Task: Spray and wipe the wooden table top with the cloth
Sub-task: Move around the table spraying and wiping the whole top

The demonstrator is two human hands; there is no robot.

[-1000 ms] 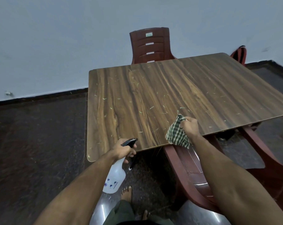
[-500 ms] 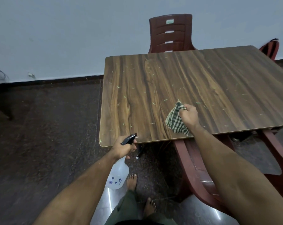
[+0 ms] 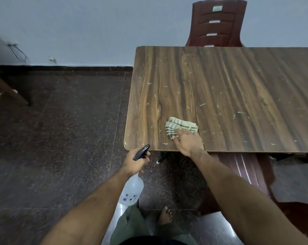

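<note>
The wooden table top (image 3: 229,89) fills the upper right and is strewn with small green and white scraps. A green-checked cloth (image 3: 179,127) lies flat on it near the front left corner. My right hand (image 3: 188,142) presses on the cloth's near edge with fingers spread flat. My left hand (image 3: 134,161) grips the black trigger head of a translucent white spray bottle (image 3: 131,193), held just below and in front of the table's front left corner, nozzle pointing toward the table.
A maroon plastic chair (image 3: 218,23) stands behind the table against the grey wall. Another maroon chair (image 3: 246,170) sits under the front edge to my right. Dark speckled floor (image 3: 61,129) spreads to the left, with a wooden leg (image 3: 6,89) at far left. My bare foot (image 3: 165,215) is below.
My right hand has slid the cloth leftward along the front of the table and flattened onto it. The view has swung left. My left hand still holds the bottle by the corner.
</note>
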